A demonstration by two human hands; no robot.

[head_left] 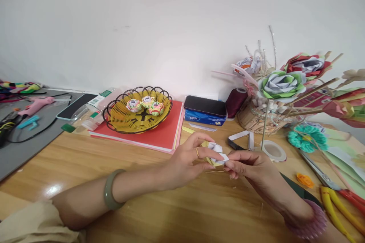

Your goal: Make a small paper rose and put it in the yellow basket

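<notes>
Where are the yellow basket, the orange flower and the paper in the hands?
Yellow basket [122, 115], head view: bare weave.
Orange flower [305, 180], head view: its middle.
Paper [215, 147], head view: a white fold.

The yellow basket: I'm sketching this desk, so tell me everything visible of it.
The shallow yellow basket looks like woven plastic, with a looped black rim and a black radiating centre. Upright, it stands on red paper and holds three multicoloured flowers. A clear bottle lies beside it, contact unclear.
</notes>
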